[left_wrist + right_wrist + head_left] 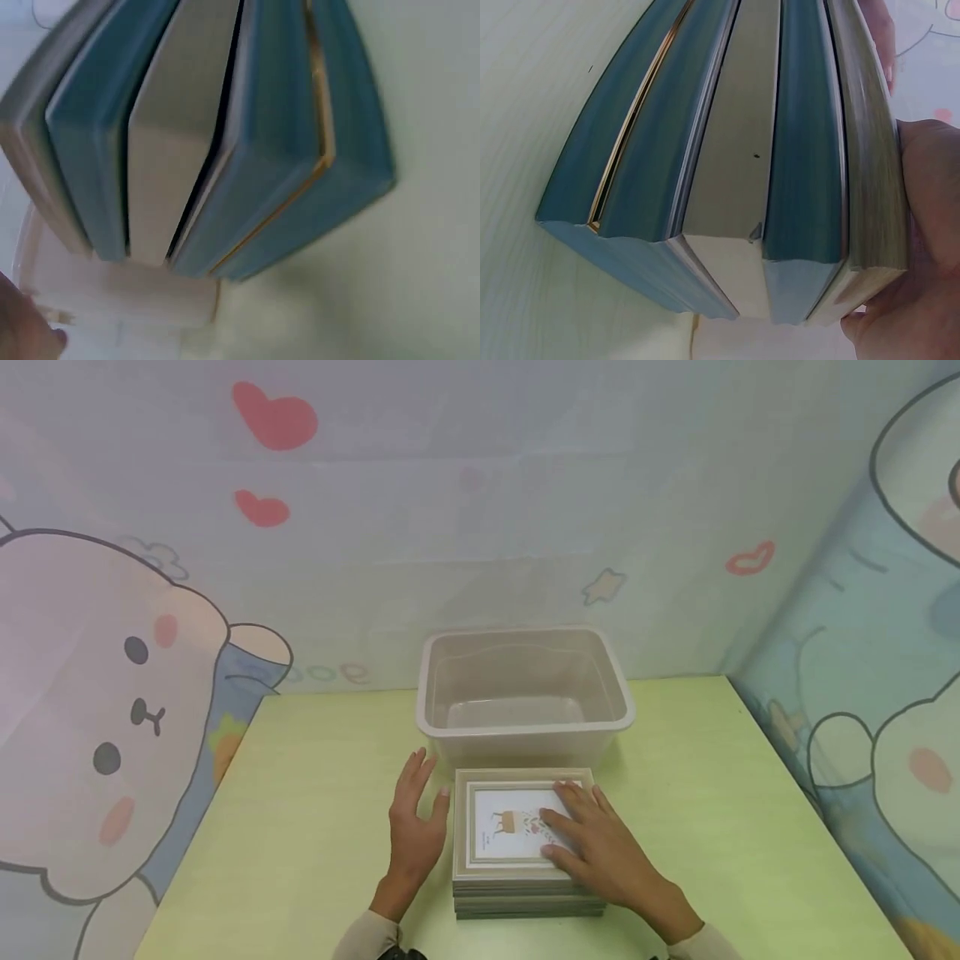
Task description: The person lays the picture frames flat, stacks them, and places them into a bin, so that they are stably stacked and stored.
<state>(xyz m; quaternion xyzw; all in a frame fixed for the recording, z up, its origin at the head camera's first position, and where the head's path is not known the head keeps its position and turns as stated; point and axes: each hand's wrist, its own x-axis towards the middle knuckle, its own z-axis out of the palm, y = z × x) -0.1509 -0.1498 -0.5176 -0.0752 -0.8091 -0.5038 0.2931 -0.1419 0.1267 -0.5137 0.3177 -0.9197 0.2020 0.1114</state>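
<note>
A stack of several picture frames lies in the middle of the table, their edges beige and blue-green in the wrist views. The top picture frame is beige, around a white print of a brown animal with flowers. My right hand rests on the right part of this top frame with its fingers spread. Just left of the stack is my left hand, fingers extended and holding nothing. Only a small part of the left hand shows in the left wrist view.
Directly behind the stack stands a beige plastic bin with nothing visible inside. The pale green table extends to both sides. A cartoon-printed backdrop borders it at the back and sides.
</note>
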